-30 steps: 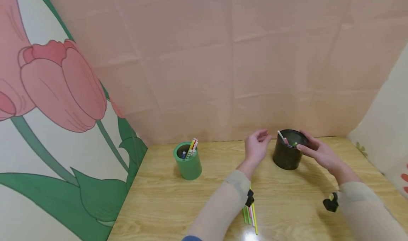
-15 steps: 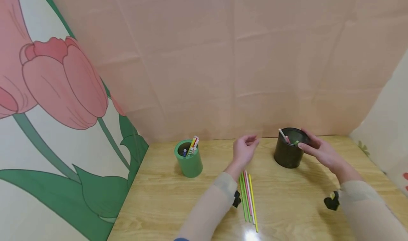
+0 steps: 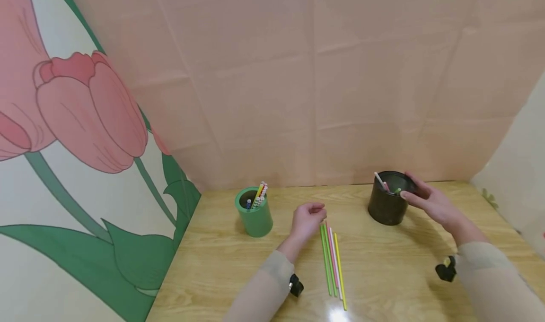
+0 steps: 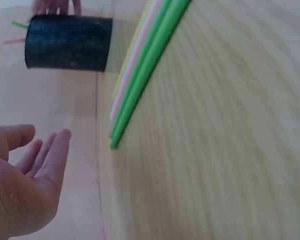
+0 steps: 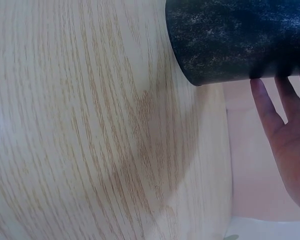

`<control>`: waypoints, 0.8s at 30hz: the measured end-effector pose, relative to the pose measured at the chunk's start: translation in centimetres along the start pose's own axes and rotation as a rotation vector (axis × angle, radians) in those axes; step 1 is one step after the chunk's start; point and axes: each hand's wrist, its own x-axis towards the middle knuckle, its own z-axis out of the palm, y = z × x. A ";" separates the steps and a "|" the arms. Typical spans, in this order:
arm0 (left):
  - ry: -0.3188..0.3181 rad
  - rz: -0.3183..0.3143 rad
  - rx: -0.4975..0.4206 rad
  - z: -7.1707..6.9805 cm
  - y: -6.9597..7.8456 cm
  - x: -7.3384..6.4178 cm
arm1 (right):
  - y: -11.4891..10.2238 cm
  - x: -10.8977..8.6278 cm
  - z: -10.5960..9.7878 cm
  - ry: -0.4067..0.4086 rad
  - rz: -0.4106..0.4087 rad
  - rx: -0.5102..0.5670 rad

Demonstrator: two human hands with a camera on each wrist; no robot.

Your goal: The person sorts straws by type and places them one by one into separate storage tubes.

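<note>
My right hand (image 3: 434, 208) grips the black cylindrical holder (image 3: 385, 211) from its right side, thumb by the rim and fingers round the far side. A white, a pink and a green stick (image 3: 398, 191) show inside the holder. In the head view my left hand (image 3: 304, 223) hovers near the far ends of several thin coloured sticks (image 3: 330, 265), green, pink, white and yellow, laid side by side on the table. The left wrist view shows that hand (image 4: 30, 187) with loosely bent fingers, nothing between them, apart from the green sticks (image 4: 147, 75).
A green cylindrical holder (image 3: 257, 221) with several patterned sticks (image 3: 260, 195) stands left of my left hand on the wooden table (image 3: 213, 265). A pinkish sheet (image 3: 272, 85) hangs behind the table. A tulip-painted wall (image 3: 98, 118) is at the left.
My left hand has moved left and toward me, away from the black holder to the far ends of the sticks, uncovering them. My right hand stays on the holder.
</note>
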 end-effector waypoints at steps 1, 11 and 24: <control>-0.004 -0.010 0.012 -0.4 -0.2 -0.2 | 0.0 0.0 0.0 0.001 -0.002 -0.004; -0.043 -0.106 0.161 -2.9 -1.3 -1.7 | -0.4 0.0 -0.1 -0.005 0.005 -0.022; -0.050 -0.185 0.130 -2.9 -2.3 -3.3 | 0.4 0.4 -0.1 -0.006 -0.007 0.004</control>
